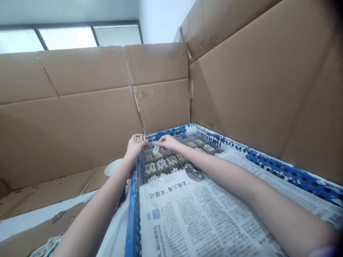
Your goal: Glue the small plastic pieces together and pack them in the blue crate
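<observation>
My left hand (135, 146) is closed around a small bunch of gold-and-white ornate pieces (139, 139), over the basket's far left corner. Pinched in the fingers of my right hand (168, 142) is one white-and-gold frame-shaped piece (155, 149), hanging just above the divided tray. That clear compartment tray (184, 140) lies at the far end of a blue plastic basket (133, 214). Several similar ornate pieces (162, 164) stand in rows in its compartments. My right forearm hides part of the tray.
Newspaper sheets (187, 217) cover the near part of the basket. Cardboard walls (93, 117) rise behind and to the right. A white bowl (112, 167) sits left of the basket, and a pile of pale pieces (48, 247) lies at the lower left.
</observation>
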A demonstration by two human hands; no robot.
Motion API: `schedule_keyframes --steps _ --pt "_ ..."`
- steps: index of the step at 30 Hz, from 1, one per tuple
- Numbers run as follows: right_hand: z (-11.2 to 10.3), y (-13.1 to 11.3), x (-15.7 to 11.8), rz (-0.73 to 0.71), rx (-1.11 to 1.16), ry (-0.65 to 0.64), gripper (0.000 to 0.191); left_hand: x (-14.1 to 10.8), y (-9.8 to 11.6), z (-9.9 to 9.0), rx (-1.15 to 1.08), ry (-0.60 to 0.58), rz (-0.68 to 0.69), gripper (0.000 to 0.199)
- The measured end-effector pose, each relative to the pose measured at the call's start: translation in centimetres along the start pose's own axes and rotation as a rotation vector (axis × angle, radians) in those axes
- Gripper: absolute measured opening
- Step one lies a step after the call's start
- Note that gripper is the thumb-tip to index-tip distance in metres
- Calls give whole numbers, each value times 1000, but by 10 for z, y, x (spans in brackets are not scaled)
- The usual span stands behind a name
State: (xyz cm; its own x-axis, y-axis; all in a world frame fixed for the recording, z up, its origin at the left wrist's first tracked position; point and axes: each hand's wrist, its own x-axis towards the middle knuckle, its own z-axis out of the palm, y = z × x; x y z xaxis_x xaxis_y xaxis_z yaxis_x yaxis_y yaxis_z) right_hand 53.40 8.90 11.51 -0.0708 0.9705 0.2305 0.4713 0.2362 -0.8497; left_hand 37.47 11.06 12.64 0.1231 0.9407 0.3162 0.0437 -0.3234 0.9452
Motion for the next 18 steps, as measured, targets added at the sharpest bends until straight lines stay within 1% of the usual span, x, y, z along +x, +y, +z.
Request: schedule_keyframes --steps 3,6,9,12,14,18 --pt "16 -1 16 -7 -140 7 16 2 -10 0 -97 114 -10 42" --pt "30 -3 33 -38 -271 42 7 4 -18 -1 -206 173 -29 40" --pt "42 0 45 -40 -358 47 4 6 -22 -3 -234 229 -39 34" --pt "55 8 49 -6 -403 48 3 6 -23 -4 -213 251 -57 31" --pt "64 14 49 18 -416 62 7 7 -23 -4 -208 260 -59 32" --pt "78 20 49 79 -428 120 10 6 -24 -3 -215 270 -61 32"
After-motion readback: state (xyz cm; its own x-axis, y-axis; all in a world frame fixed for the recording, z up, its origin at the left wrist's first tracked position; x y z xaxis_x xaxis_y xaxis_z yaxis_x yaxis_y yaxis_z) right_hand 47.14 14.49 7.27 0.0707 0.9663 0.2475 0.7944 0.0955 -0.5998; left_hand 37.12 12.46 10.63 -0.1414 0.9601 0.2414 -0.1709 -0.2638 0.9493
